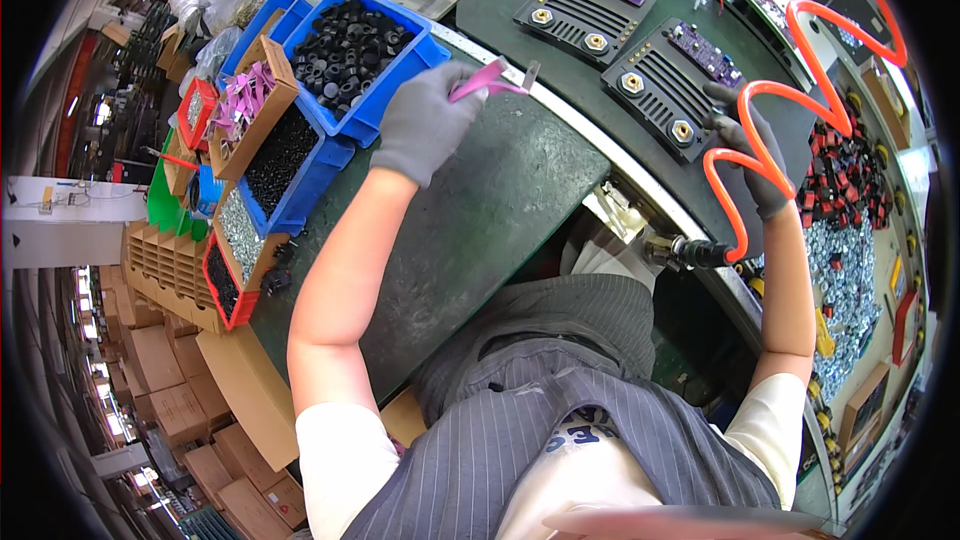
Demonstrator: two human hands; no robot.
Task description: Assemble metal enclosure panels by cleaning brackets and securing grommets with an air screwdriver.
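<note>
My left hand [425,125], in a grey glove, is closed on a pink-purple strip [482,80] above the green work mat. A small flat metal piece [531,77] shows at the strip's far end. My right hand [757,155], gloved too, grips the right edge of a black slotted panel [655,100], partly hidden behind an orange coiled hose [765,140]. That panel carries two brass nut fittings and a purple circuit board [705,55]. Just beyond it on the left lies a similar panel [580,15].
On the left stand blue bins [432,50] of black parts, a cardboard box [283,95] of pink-purple strips and a red tray [238,315]. Hanging by the mat's right edge is a tool [690,252] on the hose. Red-black parts [850,180] and silvery pieces [840,280] lie at right.
</note>
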